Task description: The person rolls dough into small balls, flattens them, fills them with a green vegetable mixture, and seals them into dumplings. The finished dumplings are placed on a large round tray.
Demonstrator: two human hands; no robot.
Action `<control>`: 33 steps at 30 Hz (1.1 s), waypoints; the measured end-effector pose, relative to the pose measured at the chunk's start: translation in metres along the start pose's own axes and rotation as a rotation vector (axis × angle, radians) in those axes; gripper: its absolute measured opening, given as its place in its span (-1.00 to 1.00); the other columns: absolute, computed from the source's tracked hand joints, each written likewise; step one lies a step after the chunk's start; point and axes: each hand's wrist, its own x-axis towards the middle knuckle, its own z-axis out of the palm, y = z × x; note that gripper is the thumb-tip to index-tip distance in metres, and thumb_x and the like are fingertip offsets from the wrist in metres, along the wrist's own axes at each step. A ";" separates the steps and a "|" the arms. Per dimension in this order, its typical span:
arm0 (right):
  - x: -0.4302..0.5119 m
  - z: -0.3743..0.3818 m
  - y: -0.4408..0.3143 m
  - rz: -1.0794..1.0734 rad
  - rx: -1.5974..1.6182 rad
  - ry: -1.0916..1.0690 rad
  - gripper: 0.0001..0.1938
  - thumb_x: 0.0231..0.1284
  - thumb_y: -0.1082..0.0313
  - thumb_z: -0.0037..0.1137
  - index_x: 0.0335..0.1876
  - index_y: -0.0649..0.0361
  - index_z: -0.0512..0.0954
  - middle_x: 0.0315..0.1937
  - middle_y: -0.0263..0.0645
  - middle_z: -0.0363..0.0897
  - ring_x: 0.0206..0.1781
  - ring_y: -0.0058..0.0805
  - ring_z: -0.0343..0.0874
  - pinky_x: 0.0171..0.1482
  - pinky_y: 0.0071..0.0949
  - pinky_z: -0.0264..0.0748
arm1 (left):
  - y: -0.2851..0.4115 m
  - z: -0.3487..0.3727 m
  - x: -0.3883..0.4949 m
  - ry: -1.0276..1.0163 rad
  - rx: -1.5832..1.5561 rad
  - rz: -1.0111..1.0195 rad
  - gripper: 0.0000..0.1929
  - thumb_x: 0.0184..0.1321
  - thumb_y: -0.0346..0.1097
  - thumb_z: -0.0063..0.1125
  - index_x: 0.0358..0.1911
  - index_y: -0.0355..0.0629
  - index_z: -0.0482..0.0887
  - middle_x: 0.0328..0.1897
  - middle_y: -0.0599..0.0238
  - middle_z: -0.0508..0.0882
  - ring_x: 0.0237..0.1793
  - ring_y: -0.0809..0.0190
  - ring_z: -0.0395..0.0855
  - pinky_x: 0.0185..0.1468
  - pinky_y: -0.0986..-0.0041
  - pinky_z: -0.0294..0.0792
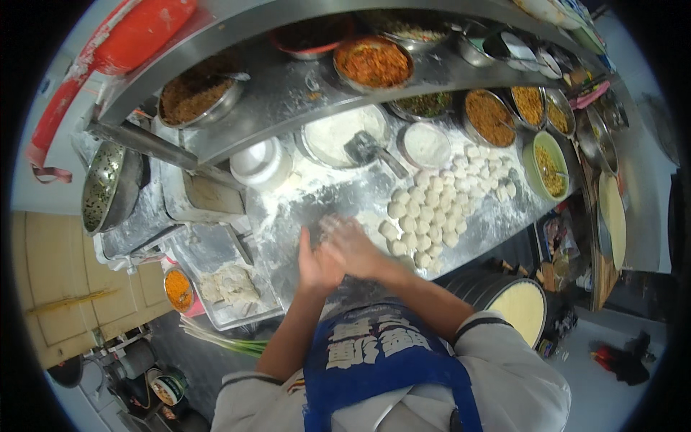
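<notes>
My left hand (319,265) is held over the floured steel worktop (302,202), its thumb pointing up and away from the palm. Across its fingers lies my right hand (351,237), blurred and dusted with flour. The palms face each other, and the gap between them is partly hidden; no object shows in either hand. To the right of my hands, many small pale dough pieces (426,210) sit close together in floury rows. A lump of dough (232,286) rests on a metal tray (218,324) at the left.
Behind my hands stand a bowl of flour (329,129) with a dark scoop (372,151), a white tub (262,162) and a smaller flour bowl (426,144). A steel shelf (270,116) with filling bowls overhangs the back. A round griddle (515,308) is at lower right.
</notes>
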 end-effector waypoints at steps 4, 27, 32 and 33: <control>0.105 -0.028 0.079 0.216 0.212 0.046 -0.47 0.73 0.10 -0.09 0.47 0.41 0.55 0.41 0.33 0.59 0.52 0.35 0.50 0.60 0.04 0.39 | 0.028 -0.005 -0.019 0.158 0.549 0.349 -0.27 0.69 0.31 -0.06 0.44 -0.32 0.54 0.49 0.08 0.64 0.53 0.09 0.55 0.58 0.21 0.35; -0.047 -0.221 0.232 1.061 0.931 0.361 -0.62 0.55 0.53 0.11 0.39 0.39 0.61 0.03 -0.10 0.81 0.01 -0.32 0.75 -0.04 -0.41 0.69 | -0.012 -0.057 -0.053 -0.008 1.088 -0.022 -0.51 0.73 -0.21 -0.03 0.59 -0.21 0.51 0.16 0.06 0.82 -0.08 0.22 0.81 0.07 0.35 0.69; -0.153 -0.184 0.253 0.697 0.674 0.278 -0.48 0.52 0.57 0.02 0.56 0.43 0.44 0.32 -0.03 0.70 0.25 -0.27 0.71 0.17 -0.40 0.71 | -0.028 -0.051 -0.045 0.014 1.184 -0.105 -0.43 0.76 0.06 -0.06 0.20 -0.38 0.81 -0.25 0.15 0.84 -0.24 0.24 0.80 -0.03 0.43 0.63; -0.169 -0.183 0.252 0.867 0.806 0.372 -0.47 0.54 0.57 0.00 0.58 0.37 0.45 0.36 -0.04 0.67 0.27 -0.28 0.71 0.21 -0.39 0.70 | -0.031 -0.050 -0.045 0.034 1.182 -0.159 -0.38 0.77 0.11 -0.09 0.14 -0.40 0.84 -0.34 0.17 0.83 -0.29 0.25 0.79 -0.06 0.45 0.61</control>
